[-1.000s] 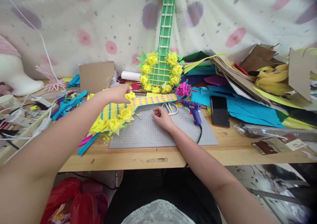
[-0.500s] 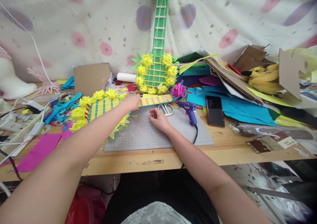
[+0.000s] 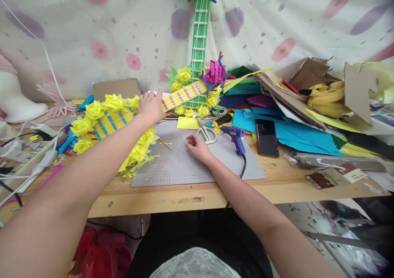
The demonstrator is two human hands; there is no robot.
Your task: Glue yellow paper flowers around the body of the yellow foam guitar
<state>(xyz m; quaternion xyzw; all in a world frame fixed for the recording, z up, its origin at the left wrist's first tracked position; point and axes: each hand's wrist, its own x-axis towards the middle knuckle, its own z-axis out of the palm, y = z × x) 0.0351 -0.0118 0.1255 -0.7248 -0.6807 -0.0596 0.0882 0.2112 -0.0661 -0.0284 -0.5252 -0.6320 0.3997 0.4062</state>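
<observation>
My left hand [image 3: 151, 107] is wrapped round the neck of a yellow paper guitar [image 3: 184, 94], where the neck meets the body. Yellow paper flowers edge its body at the left, and a magenta rose [image 3: 214, 73] sits on its raised head end. My right hand [image 3: 197, 146] rests on the grey cutting mat [image 3: 172, 167] with its fingers curled; whether anything is in them is hidden. Just beyond it lie scissors [image 3: 207, 135] and a yellow paper piece [image 3: 188, 123]. A purple glue gun [image 3: 236, 140] is to its right.
Behind stands a green paper guitar [image 3: 199, 36] with yellow flowers. A phone [image 3: 267, 137], blue paper [image 3: 301, 134] and cardboard [image 3: 295, 101] lie at the right. Cables and a power strip [image 3: 21, 159] are at the left.
My left hand has lifted the yellow guitar and shifted it left, its head end tilting up. The yellow paper piece now shows on the mat. My right hand has barely moved.
</observation>
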